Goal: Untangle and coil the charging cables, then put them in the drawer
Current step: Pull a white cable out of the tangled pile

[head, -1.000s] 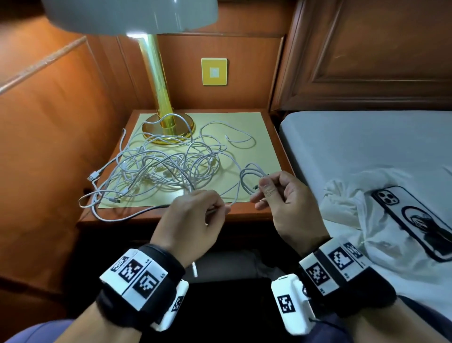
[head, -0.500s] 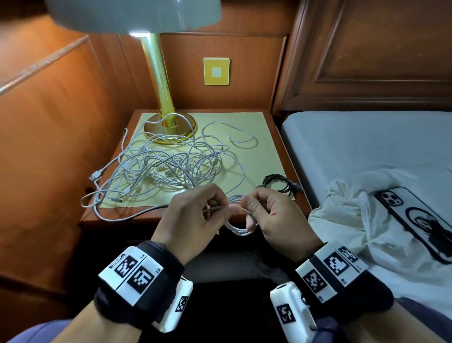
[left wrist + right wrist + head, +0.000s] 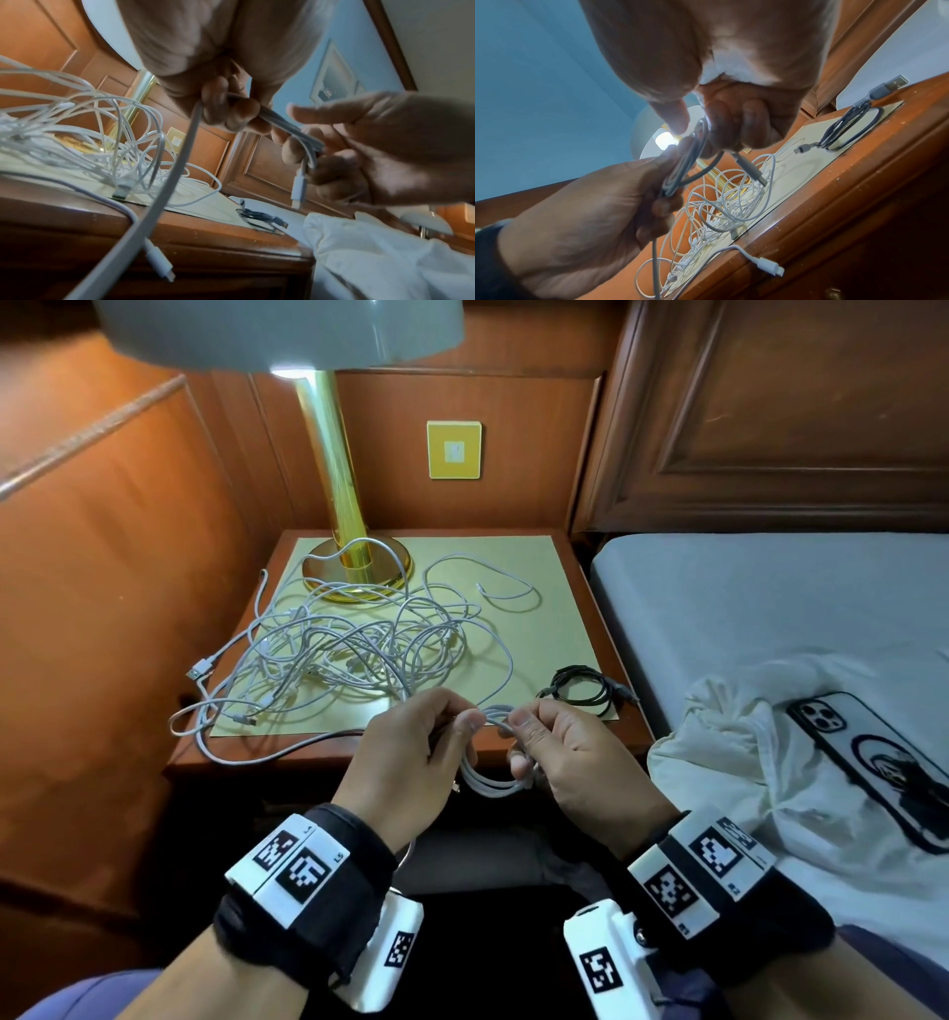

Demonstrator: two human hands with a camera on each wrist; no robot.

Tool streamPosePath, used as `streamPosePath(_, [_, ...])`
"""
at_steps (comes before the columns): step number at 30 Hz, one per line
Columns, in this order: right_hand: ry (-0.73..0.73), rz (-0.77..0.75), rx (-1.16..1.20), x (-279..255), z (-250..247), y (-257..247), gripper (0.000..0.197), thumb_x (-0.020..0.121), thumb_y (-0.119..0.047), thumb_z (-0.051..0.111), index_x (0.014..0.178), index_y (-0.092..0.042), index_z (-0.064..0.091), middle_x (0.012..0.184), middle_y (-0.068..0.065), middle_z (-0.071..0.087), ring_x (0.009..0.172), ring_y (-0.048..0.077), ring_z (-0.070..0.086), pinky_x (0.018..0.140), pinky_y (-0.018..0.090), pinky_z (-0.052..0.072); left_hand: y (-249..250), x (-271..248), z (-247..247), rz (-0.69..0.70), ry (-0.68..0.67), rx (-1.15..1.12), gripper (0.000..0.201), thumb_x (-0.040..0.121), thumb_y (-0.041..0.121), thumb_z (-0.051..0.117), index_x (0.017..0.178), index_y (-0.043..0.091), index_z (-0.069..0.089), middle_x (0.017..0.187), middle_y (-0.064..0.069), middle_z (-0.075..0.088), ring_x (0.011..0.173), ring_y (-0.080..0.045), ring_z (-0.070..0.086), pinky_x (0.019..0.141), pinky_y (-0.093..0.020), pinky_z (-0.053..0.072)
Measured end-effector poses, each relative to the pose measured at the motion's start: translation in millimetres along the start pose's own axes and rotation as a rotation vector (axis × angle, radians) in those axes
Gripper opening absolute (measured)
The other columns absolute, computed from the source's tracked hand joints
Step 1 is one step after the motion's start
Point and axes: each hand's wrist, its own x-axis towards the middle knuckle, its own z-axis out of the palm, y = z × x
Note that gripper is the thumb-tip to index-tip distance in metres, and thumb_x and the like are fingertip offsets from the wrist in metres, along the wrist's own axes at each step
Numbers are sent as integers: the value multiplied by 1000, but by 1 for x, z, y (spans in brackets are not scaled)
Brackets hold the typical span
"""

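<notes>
A tangle of white charging cables [image 3: 349, 654] lies on the yellow mat of the wooden nightstand [image 3: 606, 629]. Both hands hover over the nightstand's front edge and hold a small coil of white cable [image 3: 493, 780] between them. My left hand [image 3: 416, 757] grips one side of the coil [image 3: 280, 123], and my right hand [image 3: 565, 757] pinches the other side [image 3: 693, 160]. One strand runs from the coil back to the tangle [image 3: 721, 207]. A coiled black cable [image 3: 585, 688] lies at the mat's front right corner. No drawer shows in any view.
A gold lamp [image 3: 354, 557] stands at the back left of the nightstand, with a cable looped around its base. A bed [image 3: 770, 608] lies to the right, bearing white cloth [image 3: 744, 762] and a phone [image 3: 883, 762]. Wood panelling closes in the left side.
Both hands have drawn back toward me and come together, and the white cable between them has gathered into several loops. The black coil, hidden by my right hand before, now shows.
</notes>
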Motion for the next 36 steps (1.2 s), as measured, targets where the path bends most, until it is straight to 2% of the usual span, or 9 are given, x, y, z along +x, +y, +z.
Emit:
streamPosePath(4, [-26, -42, -144, -2, -3, 1, 14, 95, -31, 66, 105, -21, 67, 77, -9, 69, 76, 4, 65, 79, 25, 52, -3, 0, 1, 6, 36, 78, 18, 96, 35, 62, 85, 22, 65, 64, 9, 65, 65, -8, 61, 60, -19, 46])
streamPosePath(11, [79, 3, -175, 1, -11, -2, 16, 103, -17, 53, 99, -19, 68, 66, -8, 65, 63, 4, 56, 71, 22, 44, -3, 4, -5, -27, -12, 87, 24, 92, 44, 64, 80, 24, 61, 61, 5, 57, 57, -10, 49, 54, -17, 36])
streamPosePath(15, [164, 146, 133, 6, -29, -13, 19, 104, -14, 50, 101, -8, 68, 60, -4, 51, 49, 6, 44, 49, 17, 38, -6, 11, -25, -56, 13, 96, 14, 94, 33, 66, 83, 24, 68, 64, 6, 59, 61, -8, 51, 55, -16, 38])
streamPosePath(17, [142, 219, 218, 3, -34, -21, 20, 104, -18, 50, 102, -6, 66, 56, -5, 46, 40, 3, 38, 41, 16, 30, -8, 14, -36, -78, 52, 103, 14, 94, 35, 66, 89, 25, 74, 67, 7, 64, 60, -4, 54, 53, -15, 40])
streamPosePath(21, [149, 261, 290, 2, -42, -24, 23, 101, -30, 54, 90, -13, 63, 54, -8, 41, 40, 6, 26, 51, 28, 16, -12, 17, -54, -99, 210, 143, 11, 89, 36, 71, 87, 25, 76, 66, 12, 63, 53, -7, 54, 47, -12, 40])
streamPosePath(26, [282, 167, 353, 4, -52, -24, 27, 102, -31, 53, 84, -14, 63, 56, -6, 42, 46, 9, 25, 53, 30, 15, -13, 14, -64, 11, 426, 220, 16, 79, 37, 81, 77, 22, 74, 71, 10, 68, 62, 3, 56, 60, -19, 44])
streamPosePath(29, [409, 23, 245, 4, -45, -17, 25, 101, -31, 57, 86, -14, 66, 61, -4, 51, 51, 10, 35, 51, 25, 27, -9, 9, -45, 166, 343, 385, 9, 79, 16, 83, 77, 16, 74, 74, 6, 69, 58, 4, 49, 59, -12, 39])
streamPosePath(33, [484, -235, -195, 0, -28, -13, 20, 97, -38, 62, 87, -22, 68, 70, -12, 68, 62, 6, 59, 61, 23, 47, -2, 0, -13, 331, 20, 259, 22, 80, -2, 72, 89, 17, 76, 86, 8, 65, 70, -2, 58, 70, -5, 42])
streamPosePath(36, [394, -327, -349, -2, -19, -5, 12, 95, -35, 65, 92, -24, 70, 77, -12, 72, 72, 6, 67, 67, 21, 51, 7, -5, -2, 448, -169, 124, 28, 85, -4, 66, 100, 18, 77, 93, 7, 64, 83, -6, 65, 78, -15, 50])
